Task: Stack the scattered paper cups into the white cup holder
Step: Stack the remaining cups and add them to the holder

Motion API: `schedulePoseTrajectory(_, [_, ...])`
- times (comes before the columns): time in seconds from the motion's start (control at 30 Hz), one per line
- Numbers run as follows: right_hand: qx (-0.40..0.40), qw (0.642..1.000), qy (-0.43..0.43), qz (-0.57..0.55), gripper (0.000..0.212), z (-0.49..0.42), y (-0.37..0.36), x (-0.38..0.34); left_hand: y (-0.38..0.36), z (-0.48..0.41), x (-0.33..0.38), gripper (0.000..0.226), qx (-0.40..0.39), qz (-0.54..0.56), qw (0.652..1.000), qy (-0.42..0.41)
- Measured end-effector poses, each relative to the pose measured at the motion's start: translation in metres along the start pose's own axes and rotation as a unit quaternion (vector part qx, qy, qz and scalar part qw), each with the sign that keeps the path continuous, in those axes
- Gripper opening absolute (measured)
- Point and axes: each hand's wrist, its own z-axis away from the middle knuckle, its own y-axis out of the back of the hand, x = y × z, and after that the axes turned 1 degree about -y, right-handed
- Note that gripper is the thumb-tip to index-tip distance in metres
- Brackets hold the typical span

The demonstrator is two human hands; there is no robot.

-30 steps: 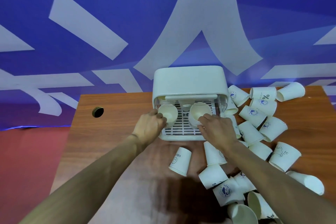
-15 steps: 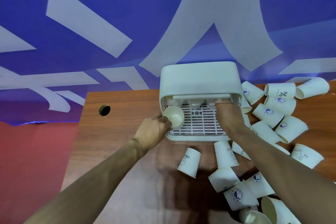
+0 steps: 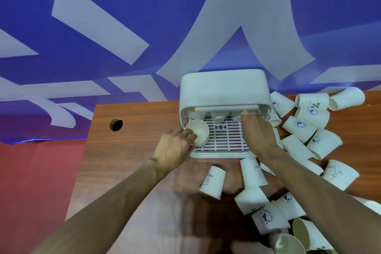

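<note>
Left hand (image 3: 173, 148) is gripping a paper cup (image 3: 197, 132) at the white cup holder (image 3: 224, 88). Right hand (image 3: 257, 132) is resting inside, fingers unseen. Scattered cups (image 3: 299, 127) are lying right of it, unstacked.

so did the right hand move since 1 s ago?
Yes. Against the white cup holder, the right hand has gone from its front edge deeper in and rightward, reaching under its top. The left hand holds a paper cup.
</note>
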Motion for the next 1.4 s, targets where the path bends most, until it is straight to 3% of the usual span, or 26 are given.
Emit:
schedulePoseTrajectory(0.07, [0.023,0.997,0.036,0.064,0.07,0.017,0.004,0.0,0.002,0.003,0.002,0.024,0.014,-0.003,1.0,-0.01])
schedulePoseTrajectory(0.13, [0.015,0.991,0.085,0.101,0.078,0.036,0.01,0.0,0.006,0.007,0.003,0.022,0.042,0.0,0.998,-0.035])
schedulePoseTrajectory(0.23, [0.074,0.98,0.155,0.1,0.06,0.065,0.015,0.005,0.011,0.019,0.008,0.011,0.076,-0.014,0.991,-0.112])
schedulePoseTrajectory(0.33, [0.09,0.967,0.217,0.093,0.036,0.091,0.008,0.011,0.01,0.032,0.019,0.009,0.035,-0.014,0.975,-0.218])
schedulePoseTrajectory(0.43, [0.053,0.977,0.188,0.091,0.026,0.113,0.001,0.016,-0.005,0.045,0.038,0.01,-0.054,-0.032,0.948,-0.312])
schedulePoseTrajectory(0.5, [0.03,0.984,0.15,0.092,0.022,0.123,-0.003,0.02,-0.02,0.055,0.052,0.012,-0.102,-0.055,0.939,-0.324])
schedulePoseTrajectory(0.63, [-0.03,0.99,0.075,0.114,0.026,0.134,-0.011,0.027,-0.046,0.063,0.071,0.034,-0.144,-0.041,0.962,-0.228])
schedulePoseTrajectory(0.77, [-0.136,0.98,-0.019,0.144,0.056,0.14,-0.029,0.024,-0.058,0.059,0.079,0.038,-0.157,-0.06,0.972,-0.165])
schedulePoseTrajectory(0.9, [-0.137,0.984,-0.053,0.103,0.072,0.14,-0.038,0.012,-0.054,0.051,0.085,0.038,-0.143,-0.081,0.974,-0.154])
schedulePoseTrajectory(1.03, [-0.154,0.985,-0.069,0.042,0.07,0.139,-0.046,0.001,-0.045,0.049,0.085,0.032,-0.151,-0.092,0.972,-0.154])
schedulePoseTrajectory(1.13, [-0.155,0.986,-0.047,0.029,0.056,0.141,-0.048,-0.004,-0.034,0.047,0.08,0.023,-0.164,-0.086,0.976,-0.117])
schedulePoseTrajectory(1.2, [-0.135,0.99,-0.004,0.047,0.049,0.141,-0.046,-0.008,-0.032,0.047,0.075,0.008,-0.182,-0.05,0.981,-0.043])
schedulePoseTrajectory(1.3, [-0.088,0.988,0.107,0.074,0.044,0.137,-0.04,-0.014,-0.039,0.046,0.065,0.016,-0.202,-0.014,0.975,0.087])
schedulePoseTrajectory(1.4, [-0.112,0.964,0.215,0.108,0.047,0.132,-0.036,-0.015,-0.044,0.05,0.058,0.027,-0.195,0.021,0.971,0.138])
